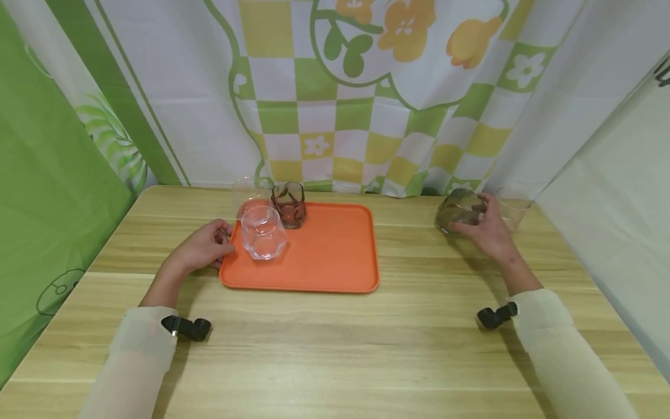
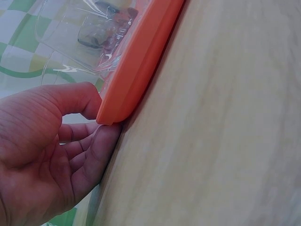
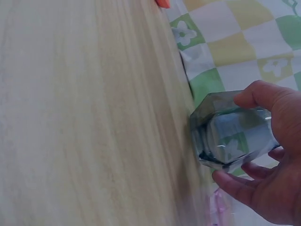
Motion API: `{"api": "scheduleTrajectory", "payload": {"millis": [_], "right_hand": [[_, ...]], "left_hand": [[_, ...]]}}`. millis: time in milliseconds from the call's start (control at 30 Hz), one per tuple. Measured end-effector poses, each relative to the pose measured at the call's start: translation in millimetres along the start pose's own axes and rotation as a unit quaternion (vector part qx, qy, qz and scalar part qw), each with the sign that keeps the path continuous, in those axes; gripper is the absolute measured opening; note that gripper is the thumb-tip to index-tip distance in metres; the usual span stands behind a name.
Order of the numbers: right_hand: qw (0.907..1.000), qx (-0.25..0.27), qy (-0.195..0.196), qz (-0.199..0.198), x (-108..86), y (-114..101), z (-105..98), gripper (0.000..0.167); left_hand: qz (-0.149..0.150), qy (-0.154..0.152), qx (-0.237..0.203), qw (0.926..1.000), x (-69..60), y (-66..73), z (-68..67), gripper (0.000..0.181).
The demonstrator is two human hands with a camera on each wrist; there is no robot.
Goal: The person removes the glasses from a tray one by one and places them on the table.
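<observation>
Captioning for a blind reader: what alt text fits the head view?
A person's right hand grips a tinted glass on the right of a wooden table; the left hand holds an orange tray by its left edge. Two clear glasses and a brown glass cluster at the tray's left.

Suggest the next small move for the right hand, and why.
I'd likely carry the grey glass left toward the bare right part of the orange tray. The right hand grips that glass, the left hand pinches the tray's left edge, and a clear glass and a brown glass stand toward the tray's left.
</observation>
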State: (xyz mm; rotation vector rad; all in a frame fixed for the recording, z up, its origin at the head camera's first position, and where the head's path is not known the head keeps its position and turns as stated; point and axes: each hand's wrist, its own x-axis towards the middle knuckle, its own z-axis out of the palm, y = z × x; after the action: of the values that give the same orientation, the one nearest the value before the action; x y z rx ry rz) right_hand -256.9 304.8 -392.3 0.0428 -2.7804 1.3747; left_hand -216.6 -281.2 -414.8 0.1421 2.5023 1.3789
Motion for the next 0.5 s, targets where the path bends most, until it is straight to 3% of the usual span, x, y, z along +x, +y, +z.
{"api": "scheduleTrajectory", "payload": {"millis": [333, 500], "right_hand": [[0.9987, -0.029, 0.021, -0.035, -14.6, -9, -10, 0.094], [0.9941, -0.041, 0.071, -0.072, -23.3, -21, -13, 0.086]], "left_hand": [[0.004, -0.001, -0.014, 0.9999, 0.1, -2.4, -0.3, 0.04], [0.006, -0.002, -0.018, 0.9998, -0.6, -2.1, -0.1, 0.041]]}}
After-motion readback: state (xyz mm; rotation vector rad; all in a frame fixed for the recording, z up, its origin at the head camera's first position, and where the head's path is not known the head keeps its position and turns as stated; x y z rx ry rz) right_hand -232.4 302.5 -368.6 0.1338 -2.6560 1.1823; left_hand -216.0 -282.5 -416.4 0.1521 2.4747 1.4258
